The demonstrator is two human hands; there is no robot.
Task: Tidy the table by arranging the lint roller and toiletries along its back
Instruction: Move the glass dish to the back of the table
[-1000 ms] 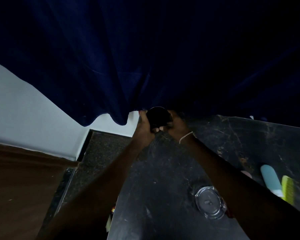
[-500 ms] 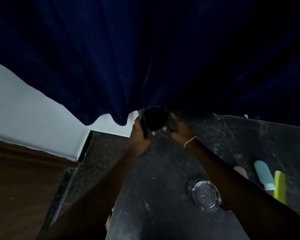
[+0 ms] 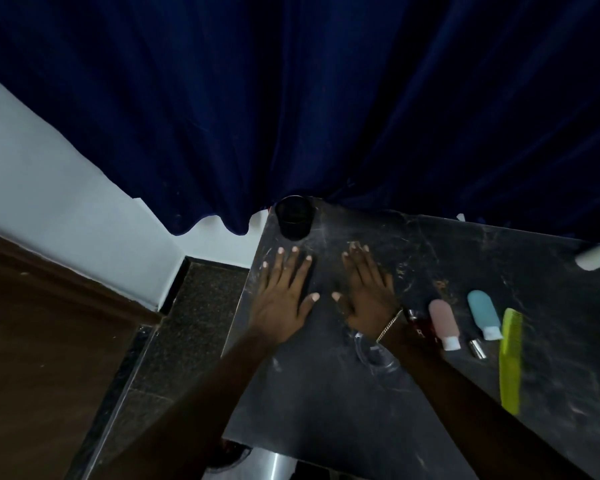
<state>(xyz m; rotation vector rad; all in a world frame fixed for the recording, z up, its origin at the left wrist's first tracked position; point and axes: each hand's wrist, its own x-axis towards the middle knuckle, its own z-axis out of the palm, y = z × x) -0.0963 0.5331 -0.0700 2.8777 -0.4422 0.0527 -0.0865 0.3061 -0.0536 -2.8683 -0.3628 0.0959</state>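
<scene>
A black cup (image 3: 294,218) stands upright at the back left corner of the dark marble table (image 3: 326,393), against the curtain. My left hand (image 3: 284,296) and my right hand (image 3: 368,289) hover flat just in front of it, fingers spread, holding nothing. Right of my right wrist lie a pink squeeze bottle (image 3: 444,322), a blue squeeze bottle (image 3: 484,313), a small silver-tipped tube (image 3: 476,348), a red item (image 3: 420,327) and a yellow-green comb (image 3: 511,360). A white cylinder (image 3: 598,254) lies at the far right edge. A clear glass dish (image 3: 374,355) sits partly under my right forearm.
A dark blue curtain (image 3: 309,98) hangs along the table's back edge. Left of the table are a white wall (image 3: 66,202), speckled dark floor (image 3: 187,323) and a brown wooden surface (image 3: 49,341). A metal object (image 3: 267,465) shows below the table's front edge.
Both hands have let go of the black cup, which now stands at the back left corner, and have drawn back toward me with fingers spread. The camera has shifted, showing more of the table's right.
</scene>
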